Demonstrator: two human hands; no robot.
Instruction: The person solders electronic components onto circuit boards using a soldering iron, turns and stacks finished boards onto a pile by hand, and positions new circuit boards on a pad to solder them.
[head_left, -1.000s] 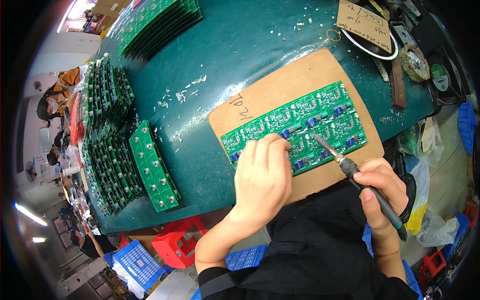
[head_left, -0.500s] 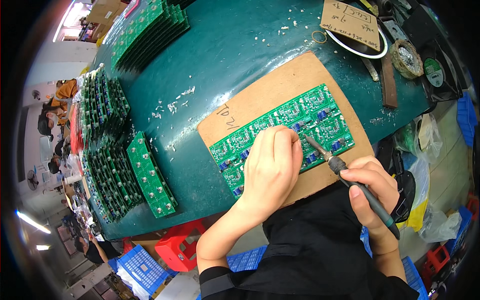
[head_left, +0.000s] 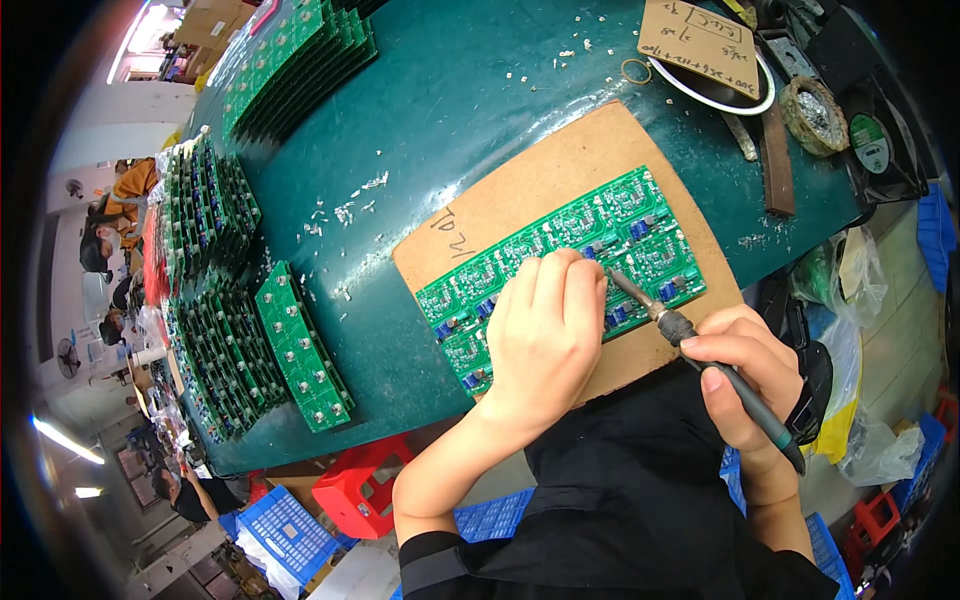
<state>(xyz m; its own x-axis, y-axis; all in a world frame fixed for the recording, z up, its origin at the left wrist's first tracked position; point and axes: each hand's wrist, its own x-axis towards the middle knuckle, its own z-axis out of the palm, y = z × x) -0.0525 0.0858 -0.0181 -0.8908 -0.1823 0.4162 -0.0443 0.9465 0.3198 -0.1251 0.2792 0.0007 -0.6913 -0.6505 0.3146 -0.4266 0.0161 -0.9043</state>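
A green circuit board (head_left: 655, 200) with blue and small metal parts lies on a brown cardboard sheet (head_left: 570, 150). My right hand (head_left: 745, 370) grips a soldering iron (head_left: 742, 398) by its dark handle. The iron's tip points left and reaches the board close to my left fingertips. Over the middle of the board, my left hand (head_left: 545, 335) is closed, with its fingers bent together and pointing down. Whatever those fingers pinch is hidden behind them.
Stacked circuit boards (head_left: 290, 80) stand at the far left, with more stacks (head_left: 225, 350) along the left edge. One board pile (head_left: 305, 350) lies nearer. White scraps (head_left: 345, 212) litter the green table (head_left: 400, 130). A white-rimmed bowl (head_left: 768, 95) and a tape roll (head_left: 812, 118) sit far right.
The iron and both hands stay almost where they were over the board. My left fingers have shifted very slightly, and the board and cardboard sit marginally further left.
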